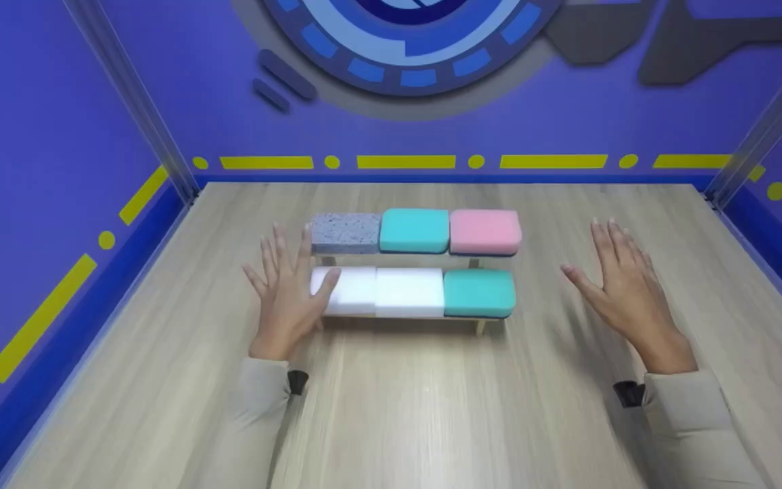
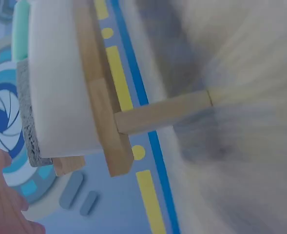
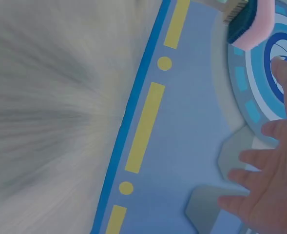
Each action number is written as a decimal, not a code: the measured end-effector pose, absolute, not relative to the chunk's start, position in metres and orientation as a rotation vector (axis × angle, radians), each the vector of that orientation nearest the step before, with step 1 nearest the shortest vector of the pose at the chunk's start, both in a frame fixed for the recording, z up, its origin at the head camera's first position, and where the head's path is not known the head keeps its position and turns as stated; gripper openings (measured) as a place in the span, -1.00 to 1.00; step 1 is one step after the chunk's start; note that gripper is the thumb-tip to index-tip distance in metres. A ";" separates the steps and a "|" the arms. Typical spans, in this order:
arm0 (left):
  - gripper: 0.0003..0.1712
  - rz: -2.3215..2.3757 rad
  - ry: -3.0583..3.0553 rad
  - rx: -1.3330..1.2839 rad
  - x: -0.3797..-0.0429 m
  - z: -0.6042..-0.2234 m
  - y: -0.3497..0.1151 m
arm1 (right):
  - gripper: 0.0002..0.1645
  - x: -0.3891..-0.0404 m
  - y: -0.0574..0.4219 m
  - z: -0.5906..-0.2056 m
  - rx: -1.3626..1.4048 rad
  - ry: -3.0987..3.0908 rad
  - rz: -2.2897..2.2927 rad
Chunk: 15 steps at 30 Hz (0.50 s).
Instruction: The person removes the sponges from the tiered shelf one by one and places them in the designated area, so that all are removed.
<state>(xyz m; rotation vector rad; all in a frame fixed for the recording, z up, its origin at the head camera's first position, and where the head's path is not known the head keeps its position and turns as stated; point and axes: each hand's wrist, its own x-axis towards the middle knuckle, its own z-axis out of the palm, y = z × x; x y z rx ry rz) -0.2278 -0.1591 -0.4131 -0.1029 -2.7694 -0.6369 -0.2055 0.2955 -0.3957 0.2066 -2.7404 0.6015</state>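
My left hand (image 1: 287, 295) is held over the left end of a low wooden rack (image 2: 104, 122), its fingers straight and spread. Its thumb overlaps the first white sponge (image 1: 354, 292) in the head view. Beside that sponge sit a second white sponge (image 1: 409, 292) and a teal sponge (image 1: 479, 293). The row behind has a grey speckled block (image 1: 345, 233) like pumice, another teal sponge (image 1: 415, 229) and a pink sponge (image 1: 485, 231) with a dark underside. Well to the right of the rack, my right hand (image 1: 625, 292) hovers with straight fingers, holding nothing.
Under everything lies a light wood-grain tabletop (image 1: 404, 407). Blue printed panels (image 1: 391, 136) with yellow dashes wall it at the back and both sides. Metal posts (image 1: 126, 88) stand at the rear corners.
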 end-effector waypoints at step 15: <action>-0.28 -1.929 -2.380 -0.049 -0.233 -0.430 -0.186 | 0.00 -0.231 0.289 -0.360 0.331 -2.833 0.952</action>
